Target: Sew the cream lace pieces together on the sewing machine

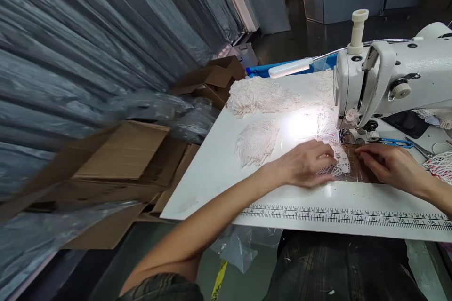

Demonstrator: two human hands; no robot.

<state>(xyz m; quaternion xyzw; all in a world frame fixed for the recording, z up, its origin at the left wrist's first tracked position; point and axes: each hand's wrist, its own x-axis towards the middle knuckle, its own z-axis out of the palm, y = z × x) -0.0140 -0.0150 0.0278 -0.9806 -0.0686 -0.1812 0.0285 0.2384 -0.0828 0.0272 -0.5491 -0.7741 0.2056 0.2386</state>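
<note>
Steadying a piece of white lace [342, 160] at the sewing machine [381, 68] looks to be the step in hand. The piece lies on the worktop [208, 178], in from the near edge and towards the right, its far part reaching up beside the machine's foot and its near part over a brown plate [360, 171]. The left hand [312, 162] rests on the left side of the lace, fingers bent, thumb and forefinger apart with lace between them; no firm grip shows. The right hand [393, 164] is over the plate, right of the lace, with thumb and forefinger tips close together; whether they meet or pinch a thread I cannot tell.

A good next move, as I judge it, calls for light, even pressure from the left hand, the lace kept flat and its border lined up with the foot, and both sets of fingertips kept clear of the needle area. The holes in the lace could snag or pucker if pulled.

A large heap of lace [261, 96] sits by the worktop's far left corner, with a smaller pile [257, 141] nearer the left edge. Scissors [422, 148] lie right of the foot, and a printed ruler [318, 214] runs along the near edge.
</note>
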